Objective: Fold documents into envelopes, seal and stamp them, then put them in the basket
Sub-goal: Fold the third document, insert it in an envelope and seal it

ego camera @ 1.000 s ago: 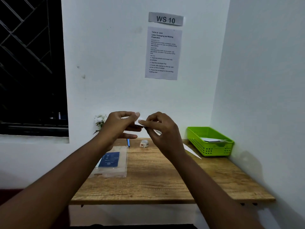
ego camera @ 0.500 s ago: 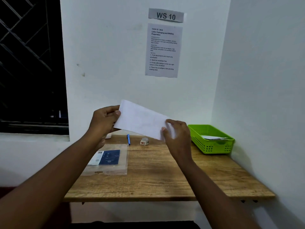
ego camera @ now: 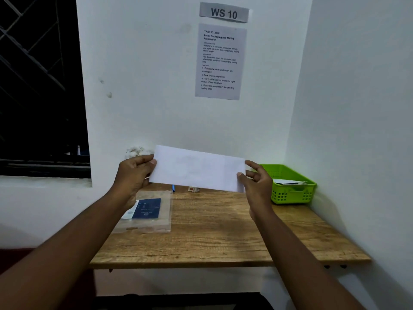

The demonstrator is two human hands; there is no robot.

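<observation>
A long white envelope point(ego camera: 196, 167) is held up above the back of the wooden table point(ego camera: 223, 238), its broad face toward me. My left hand point(ego camera: 134, 173) pinches its left end. My right hand point(ego camera: 257, 182) grips its right end with thumb and fingertips. The green basket point(ego camera: 290, 193) stands at the table's back right corner with white envelopes inside. A small roll of stamps point(ego camera: 192, 189) peeks out below the envelope's lower edge.
A clear plastic sleeve with a blue and white card point(ego camera: 146, 211) lies on the table's left side. A blue pen point(ego camera: 173, 188) rests near the back wall. An instruction sheet point(ego camera: 220, 61) hangs on the wall. Walls close the back and right.
The envelope went from edge-on between my fingertips to face-on, and my hands have spread apart to its two ends. It has levelled out and shifted right.
</observation>
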